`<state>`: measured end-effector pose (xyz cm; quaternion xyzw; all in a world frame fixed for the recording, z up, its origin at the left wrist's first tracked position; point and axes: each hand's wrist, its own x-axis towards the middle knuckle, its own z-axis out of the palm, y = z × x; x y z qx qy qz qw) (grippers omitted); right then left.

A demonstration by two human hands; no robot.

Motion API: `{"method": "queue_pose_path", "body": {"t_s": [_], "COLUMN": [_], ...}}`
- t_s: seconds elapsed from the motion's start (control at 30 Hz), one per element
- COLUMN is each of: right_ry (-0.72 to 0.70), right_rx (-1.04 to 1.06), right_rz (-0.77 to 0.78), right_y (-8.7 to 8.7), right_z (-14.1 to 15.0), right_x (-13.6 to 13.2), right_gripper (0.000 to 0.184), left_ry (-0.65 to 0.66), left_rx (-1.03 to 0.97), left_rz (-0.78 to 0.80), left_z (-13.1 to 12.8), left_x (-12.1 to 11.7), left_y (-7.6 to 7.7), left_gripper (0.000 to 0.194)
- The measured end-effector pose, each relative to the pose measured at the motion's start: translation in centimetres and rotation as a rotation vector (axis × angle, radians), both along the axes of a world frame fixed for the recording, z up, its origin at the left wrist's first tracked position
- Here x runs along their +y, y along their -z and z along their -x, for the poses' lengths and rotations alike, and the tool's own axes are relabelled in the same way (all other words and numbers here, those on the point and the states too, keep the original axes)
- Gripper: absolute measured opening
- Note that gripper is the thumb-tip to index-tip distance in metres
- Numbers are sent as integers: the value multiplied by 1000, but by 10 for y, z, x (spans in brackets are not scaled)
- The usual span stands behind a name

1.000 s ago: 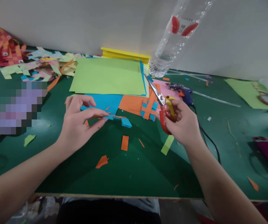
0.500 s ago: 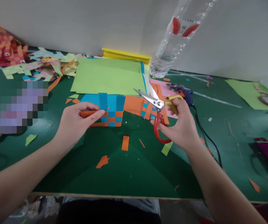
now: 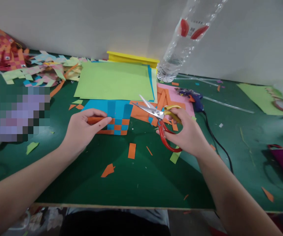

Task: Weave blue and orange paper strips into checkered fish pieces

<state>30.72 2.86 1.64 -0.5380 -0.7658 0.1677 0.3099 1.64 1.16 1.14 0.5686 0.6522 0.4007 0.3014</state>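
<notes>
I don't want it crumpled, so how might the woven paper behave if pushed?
Being thin strips, the woven paper is probably light and bendy. Its blue ends jut out and may fold. Pinched by the left hand, it could pivot.

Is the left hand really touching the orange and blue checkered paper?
Touching. The head view shows the left hand pinching the checkered paper, with its thumb lying over the front of the paper.

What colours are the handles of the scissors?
The upper handle is yellow, the lower handle red: head view.
</notes>
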Motion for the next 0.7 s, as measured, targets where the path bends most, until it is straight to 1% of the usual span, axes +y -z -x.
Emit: {"method": "queue_pose_path", "body": {"t_s": [0.1, 0.23, 0.33, 0.47, 0.53, 0.6, 0.7], "right_ry": [-28, -62, -82, -74, -83, -97, -95], "right_rx": [-32, -66, -92, -120, -117, -113, -121], "right_rz": [46, 101, 121, 137, 137, 126, 106], "right_y": [4, 8, 6, 0, -2, -2, -3], "right_z": [-3, -6, -5, -1, -1, -1, -1], "right_x": [0, 1, 0, -1, -2, -2, -2], "right_gripper": [50, 51, 48, 42, 39, 35, 32], "left_ry": [-12, 0, 25, 90, 121, 168, 259], "left_rx": [32, 38, 39, 79, 62, -7, -66], "left_rz": [-3, -14, -20, -9, -5, 8, 53], "left_z": [0, 1, 1, 1, 1, 2, 4], "left_x": [0, 0, 1, 1, 1, 2, 4], "left_y": [-1, 1, 2, 1, 1, 3, 6], "left_gripper": [23, 24, 25, 24, 24, 31, 51]}}
